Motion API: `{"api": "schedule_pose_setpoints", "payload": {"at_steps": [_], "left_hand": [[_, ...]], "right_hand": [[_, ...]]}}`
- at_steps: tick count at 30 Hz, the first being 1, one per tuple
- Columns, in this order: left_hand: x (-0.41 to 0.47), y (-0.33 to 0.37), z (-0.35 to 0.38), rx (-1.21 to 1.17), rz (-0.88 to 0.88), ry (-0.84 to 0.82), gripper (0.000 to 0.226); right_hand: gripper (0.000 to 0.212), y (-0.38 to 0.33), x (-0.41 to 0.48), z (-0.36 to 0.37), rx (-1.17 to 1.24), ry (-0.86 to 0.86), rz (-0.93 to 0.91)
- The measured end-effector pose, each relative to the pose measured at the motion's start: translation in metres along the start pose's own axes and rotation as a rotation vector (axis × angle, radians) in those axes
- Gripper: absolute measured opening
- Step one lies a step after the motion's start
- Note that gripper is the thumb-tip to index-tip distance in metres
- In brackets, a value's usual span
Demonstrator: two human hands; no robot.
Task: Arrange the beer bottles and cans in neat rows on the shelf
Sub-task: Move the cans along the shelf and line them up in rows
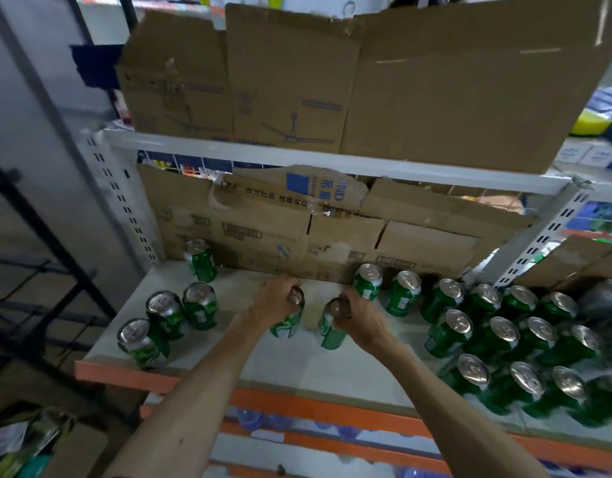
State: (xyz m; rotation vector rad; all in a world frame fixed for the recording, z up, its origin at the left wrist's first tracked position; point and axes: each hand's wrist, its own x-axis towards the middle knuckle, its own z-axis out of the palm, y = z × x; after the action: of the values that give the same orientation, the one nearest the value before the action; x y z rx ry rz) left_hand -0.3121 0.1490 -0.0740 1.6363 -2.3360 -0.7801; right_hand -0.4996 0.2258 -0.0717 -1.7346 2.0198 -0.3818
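Being held by their tops near the shelf (297, 363) middle: left can (286, 326) clamped in left hand (275, 301), right can (332, 334) in right hand (364, 320), probably for row alignment.

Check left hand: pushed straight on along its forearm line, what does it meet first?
Probably the cardboard backing at the rear of the shelf; no can stands between it and the left hand, which grips a green beer can. Depth is unclear.

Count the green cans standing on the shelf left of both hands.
4. Back can stands by the cardboard; middle can and its left neighbour stand side by side; front can is nearest the shelf edge. None seems hidden there.
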Motion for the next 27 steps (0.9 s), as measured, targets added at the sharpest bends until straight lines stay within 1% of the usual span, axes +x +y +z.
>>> {"api": "schedule_pose_setpoints", "payload": {"at_steps": [4,7,10,12,13,15,16,18,20,22,27], "left_hand": [[0.010,0.050,0.009,-0.090,0.108,-0.030,0.053],[0.022,0.095,0.020,-0.150,0.205,-0.089,0.046],[0.030,0.132,0.033,-0.108,0.293,-0.092,0.051],[0.033,0.148,0.040,-0.056,0.325,-0.071,0.048],[0.034,0.152,0.044,-0.036,0.342,-0.064,0.043],[0.035,0.158,0.047,-0.002,0.363,-0.064,0.025],[0.036,0.157,0.050,0.008,0.366,-0.073,0.021],[0.039,0.153,0.053,0.017,0.370,-0.079,0.028],[0.041,0.149,0.055,0.025,0.376,-0.059,0.026],[0.043,0.142,0.057,0.009,0.376,-0.045,0.034],[0.048,0.127,0.071,0.013,0.337,-0.029,0.039]], "right_hand": [[0.050,0.027,-0.020,-0.043,-0.046,0.110,0.081],[0.054,0.054,-0.037,-0.075,-0.053,0.201,0.153],[0.044,0.077,-0.052,-0.099,-0.069,0.268,0.199],[0.038,0.089,-0.059,-0.108,-0.052,0.292,0.212],[0.040,0.094,-0.061,-0.111,-0.040,0.297,0.223],[0.049,0.100,-0.063,-0.113,-0.019,0.307,0.218],[0.049,0.102,-0.062,-0.112,-0.011,0.310,0.213],[0.041,0.101,-0.058,-0.108,0.003,0.295,0.203],[0.036,0.100,-0.050,-0.102,0.022,0.271,0.206],[0.037,0.098,-0.041,-0.097,0.031,0.242,0.200],[0.039,0.101,-0.018,-0.080,0.041,0.179,0.154]]}}
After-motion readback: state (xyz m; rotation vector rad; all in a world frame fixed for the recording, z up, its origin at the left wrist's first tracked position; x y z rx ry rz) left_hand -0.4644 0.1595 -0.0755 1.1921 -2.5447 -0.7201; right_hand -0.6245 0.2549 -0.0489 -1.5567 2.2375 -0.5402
